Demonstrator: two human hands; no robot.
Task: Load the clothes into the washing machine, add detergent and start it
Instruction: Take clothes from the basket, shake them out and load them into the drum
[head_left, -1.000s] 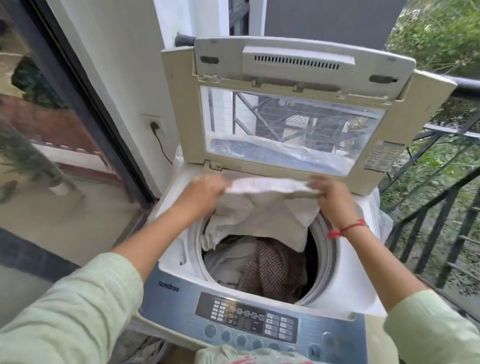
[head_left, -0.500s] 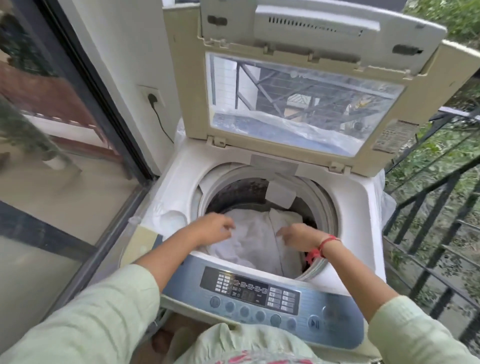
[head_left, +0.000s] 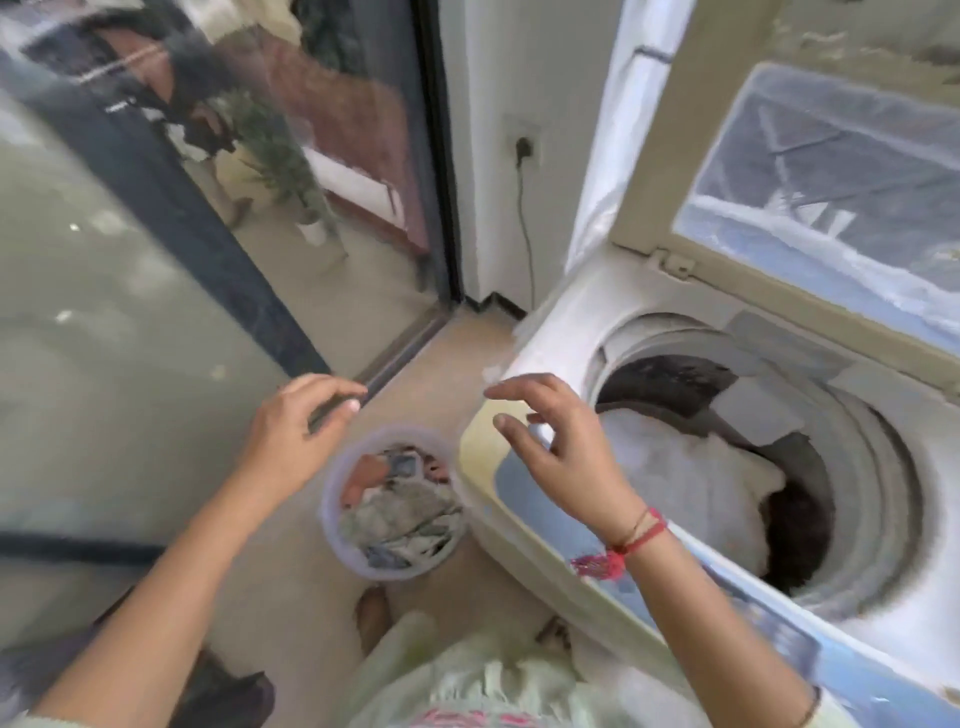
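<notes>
L hand (head_left: 296, 415) & R hand (head_left: 561, 452) both loose, fingers spread, holding nothing, over bucket (head_left: 331, 501) of clothes (head_left: 405, 514) on floor by washer (head_left: 566, 332) corner. White cloth (head_left: 675, 467) inside.

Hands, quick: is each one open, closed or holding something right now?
Left hand: open, fingers loosely curved, holding nothing.
Right hand: open, fingers spread, holding nothing.

— Left side?
— Sliding glass door (head_left: 130, 312), dark-framed; behind the pane, a potted plant (head_left: 280, 156), blurred.
— Straight ahead?
— White wall (head_left: 493, 78); socket (head_left: 523, 140) with black cord (head_left: 525, 234) hanging down towards the tan floor (head_left: 431, 384); soft daylight throughout.
</notes>
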